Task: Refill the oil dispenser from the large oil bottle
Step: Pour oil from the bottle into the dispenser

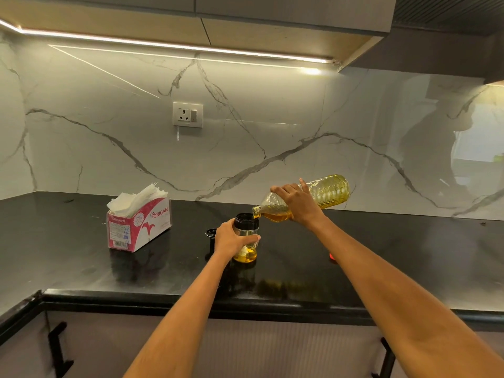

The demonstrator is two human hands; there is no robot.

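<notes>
The oil dispenser (246,238) stands upright on the black countertop (381,257), its dark rim open and a shallow pool of yellow oil at its base. The large oil bottle (321,195) lies tipped almost level, its mouth just over the rim: the pour looks under way, early in the fill. The left hand (231,240) is curled around the dispenser's glass, steadying it; the right hand (298,201) is clamped over the bottle's shoulder. Next comes tilting back before overflow. A black cap (210,233) and a tissue box (139,226) sit to the left.
</notes>
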